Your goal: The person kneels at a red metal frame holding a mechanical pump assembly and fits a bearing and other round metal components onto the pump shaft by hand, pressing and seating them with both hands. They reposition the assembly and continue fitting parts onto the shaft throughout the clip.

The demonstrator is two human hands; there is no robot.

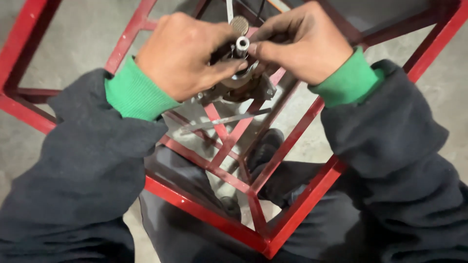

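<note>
Small metal fitting (242,44): round, silver, hollow-ended; held at the top centre of the view, above a greasy metal assembly (239,87) mounted inside a red steel frame (297,195). Left hand (183,53): closed around the fitting from its side, thumb laid toward it. Right hand (302,41): fingertips pinched on the same fitting. Both wrists are covered by green cuffs (134,92) and dark sleeves (83,170). A thin metal strip (229,121) is seen lying below the assembly. Grey concrete floor (78,34) is visible beneath the frame; dark shoes (265,146) are seen through its bars.
</note>
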